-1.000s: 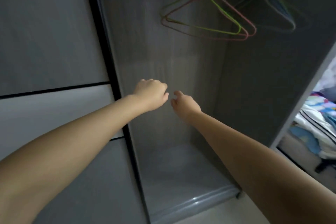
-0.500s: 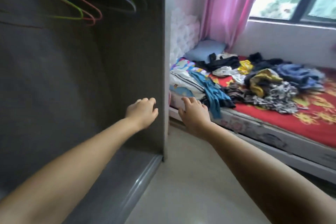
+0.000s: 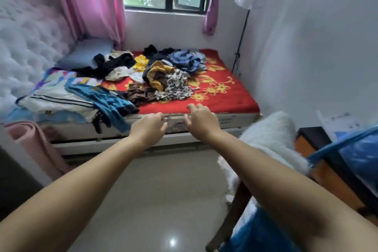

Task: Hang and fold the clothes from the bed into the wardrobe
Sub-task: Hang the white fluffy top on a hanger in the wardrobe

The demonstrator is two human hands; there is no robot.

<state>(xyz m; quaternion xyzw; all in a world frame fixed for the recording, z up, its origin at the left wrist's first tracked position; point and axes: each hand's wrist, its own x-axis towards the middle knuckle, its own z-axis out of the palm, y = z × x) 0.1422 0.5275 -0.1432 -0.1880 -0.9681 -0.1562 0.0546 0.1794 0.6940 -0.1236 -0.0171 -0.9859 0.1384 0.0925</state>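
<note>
Since half a second ago, the view is being swung from the wardrobe to face the bed [image 3: 204, 106] squarely. Nothing is being held: the left hand [image 3: 148, 129] and right hand [image 3: 199, 118] are being extended with fingers loosely curled. The clothes [image 3: 159, 73] are lying heaped on the bed. Tangled garments risk being dragged off together.

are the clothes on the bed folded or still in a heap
Still in a heap: the clothes lie crumpled and overlapping on the red sheet, none folded, and neither hand holds any.
</note>
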